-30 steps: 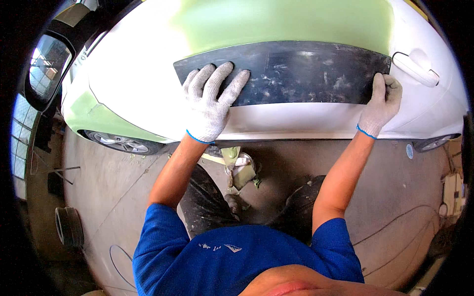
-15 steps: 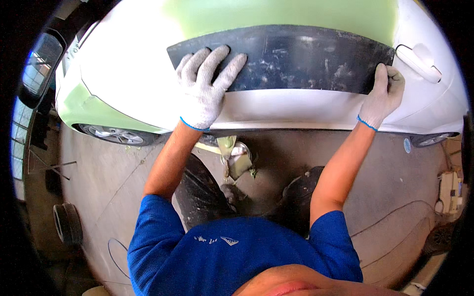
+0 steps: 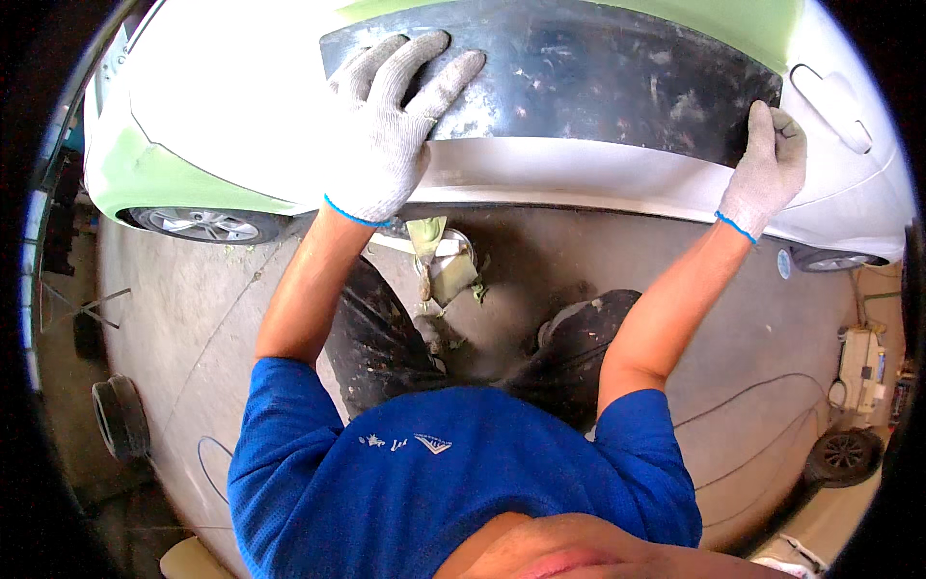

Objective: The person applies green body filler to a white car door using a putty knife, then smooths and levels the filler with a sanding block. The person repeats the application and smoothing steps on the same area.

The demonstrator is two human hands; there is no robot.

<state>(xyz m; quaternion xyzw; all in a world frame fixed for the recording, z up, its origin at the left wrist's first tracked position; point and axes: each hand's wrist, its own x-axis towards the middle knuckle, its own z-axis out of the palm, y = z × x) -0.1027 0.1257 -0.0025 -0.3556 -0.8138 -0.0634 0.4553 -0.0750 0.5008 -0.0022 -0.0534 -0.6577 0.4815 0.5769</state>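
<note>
The long dark sanding sheet lay flat against the side of the white car body, across the upper centre of the frame. The left hand, in a grey knit glove, pressed on the sheet's left end with fingers spread apart. The right hand, gloved alike, gripped the sheet's right edge, fingers together. A door handle sat just right of it. A wheel showed at lower left of the car.

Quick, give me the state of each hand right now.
Left hand: open, gloved palm pressed flat on the dark sheet against the car door.
Right hand: closed, gripping the sheet's right end.
</note>
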